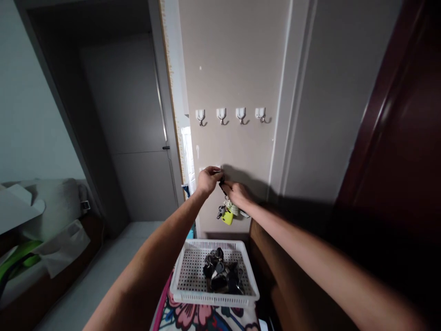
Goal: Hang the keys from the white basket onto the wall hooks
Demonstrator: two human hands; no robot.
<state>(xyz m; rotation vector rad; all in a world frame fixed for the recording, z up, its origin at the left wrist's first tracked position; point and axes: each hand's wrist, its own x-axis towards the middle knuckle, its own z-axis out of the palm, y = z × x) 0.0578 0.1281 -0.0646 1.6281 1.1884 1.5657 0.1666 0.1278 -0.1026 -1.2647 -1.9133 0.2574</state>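
Both arms reach forward to the beige wall, where the hands meet below a row of hooks. My left hand (208,179) is closed, its thumb and fingers pinched at the top of a dark strap, close to a thin metal tip on the wall. Just right of it, my right hand (236,193) is closed around the strap's lower part. From this strap hangs a keychain (227,217) with a bright yellow piece, a small grey figure and a pale green ribbed piece. The fingers hide much of the strap and whatever is on the wall behind them.
Several white hooks (221,114) line the wall above. Below the hands, a white plastic basket (179,294) holds a pile of dark keys and fobs (220,271), on a floral cloth (193,317). A grey door (138,101) stands left, a dark red panel (396,138) right.
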